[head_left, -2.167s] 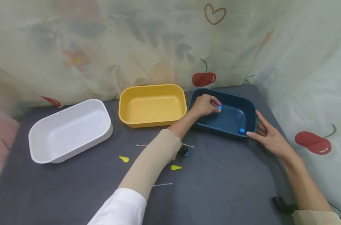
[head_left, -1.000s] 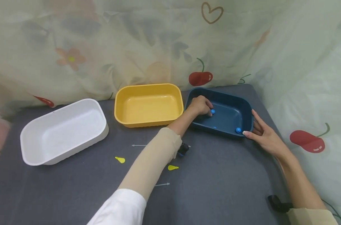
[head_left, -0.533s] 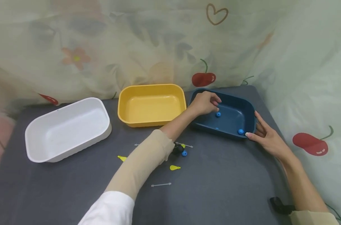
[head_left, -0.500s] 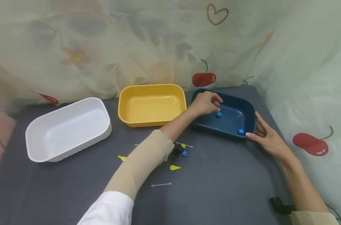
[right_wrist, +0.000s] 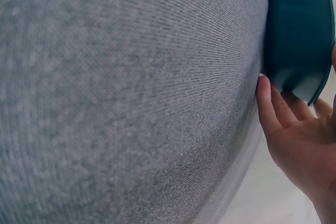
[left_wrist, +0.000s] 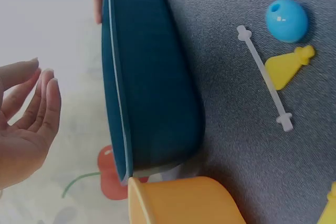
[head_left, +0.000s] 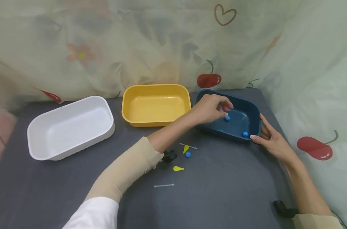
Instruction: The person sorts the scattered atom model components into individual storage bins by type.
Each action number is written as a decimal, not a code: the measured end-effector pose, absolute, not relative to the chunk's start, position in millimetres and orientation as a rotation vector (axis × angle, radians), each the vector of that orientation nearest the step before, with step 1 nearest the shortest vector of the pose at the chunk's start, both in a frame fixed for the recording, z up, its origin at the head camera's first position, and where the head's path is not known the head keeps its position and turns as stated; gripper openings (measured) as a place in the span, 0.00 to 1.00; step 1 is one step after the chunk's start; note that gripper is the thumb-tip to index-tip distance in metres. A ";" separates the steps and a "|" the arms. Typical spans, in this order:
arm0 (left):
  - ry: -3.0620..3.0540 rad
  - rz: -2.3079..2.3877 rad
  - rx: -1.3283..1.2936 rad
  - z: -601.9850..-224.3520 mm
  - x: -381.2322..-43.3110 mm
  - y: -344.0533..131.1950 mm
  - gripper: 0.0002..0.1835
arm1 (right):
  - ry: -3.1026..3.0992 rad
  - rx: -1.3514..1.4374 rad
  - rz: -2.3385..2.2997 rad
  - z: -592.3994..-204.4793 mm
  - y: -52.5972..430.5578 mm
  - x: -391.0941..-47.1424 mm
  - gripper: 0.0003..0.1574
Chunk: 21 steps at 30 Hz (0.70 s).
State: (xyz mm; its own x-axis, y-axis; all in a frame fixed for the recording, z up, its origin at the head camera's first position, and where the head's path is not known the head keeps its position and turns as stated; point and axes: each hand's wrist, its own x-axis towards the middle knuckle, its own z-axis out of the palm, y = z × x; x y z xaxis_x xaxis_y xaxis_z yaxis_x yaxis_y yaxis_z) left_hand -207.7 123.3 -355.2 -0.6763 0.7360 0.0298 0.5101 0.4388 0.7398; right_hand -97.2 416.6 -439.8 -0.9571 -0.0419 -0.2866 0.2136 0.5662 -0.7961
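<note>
My left hand (head_left: 210, 108) hovers over the dark blue tray (head_left: 225, 133), fingers loosely bent. In the left wrist view nothing sits between its thumb and fingertips. Just below those fingertips in the head view, a blue bead (head_left: 227, 118) lies on the tray floor. Another blue bead (head_left: 245, 134) rests in the front right corner. My right hand (head_left: 275, 140) holds the tray's right end, thumb at the front corner and fingers along the end wall. A third blue bead (left_wrist: 286, 20) with a hole lies on the table by a yellow drop-shaped piece (left_wrist: 287, 67) and a clear rod (left_wrist: 266, 80).
A yellow tray (head_left: 156, 124) stands left of the dark blue one, and a white tray (head_left: 76, 144) farther left. Another yellow piece (head_left: 178, 169) and a thin rod (head_left: 164, 185) lie nearer on the grey table (head_left: 219, 190). A patterned curtain (head_left: 156, 47) hangs behind.
My left hand has let go of a blue bead, which now lies on the tray floor. That hand has lifted slightly, and its forearm has swung left. My right hand keeps its place.
</note>
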 end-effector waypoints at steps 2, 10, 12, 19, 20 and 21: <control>2.403 1.092 1.095 -352.6 -203.0 117.3 0.14 | 2.526 0.139 -1.333 -438.8 416.8 -97.5 0.59; 2.395 1.152 1.210 -350.9 -182.6 94.0 0.13 | 2.545 0.152 -1.289 -439.5 416.6 -98.3 0.60; 2.400 1.142 1.219 -351.3 -177.8 88.4 0.13 | 2.551 0.149 -1.288 -439.5 417.0 -99.0 0.60; 2.419 1.103 1.203 -362.5 -164.7 68.9 0.14 | 2.545 0.109 -1.318 -437.5 416.5 -95.6 0.59; 2.413 1.104 1.201 -364.5 -163.1 65.7 0.14 | 2.543 0.106 -1.325 -437.8 416.3 -95.4 0.58; 2.404 1.112 1.198 -366.7 -161.8 62.5 0.14 | 2.540 0.101 -1.335 -438.0 416.1 -95.4 0.58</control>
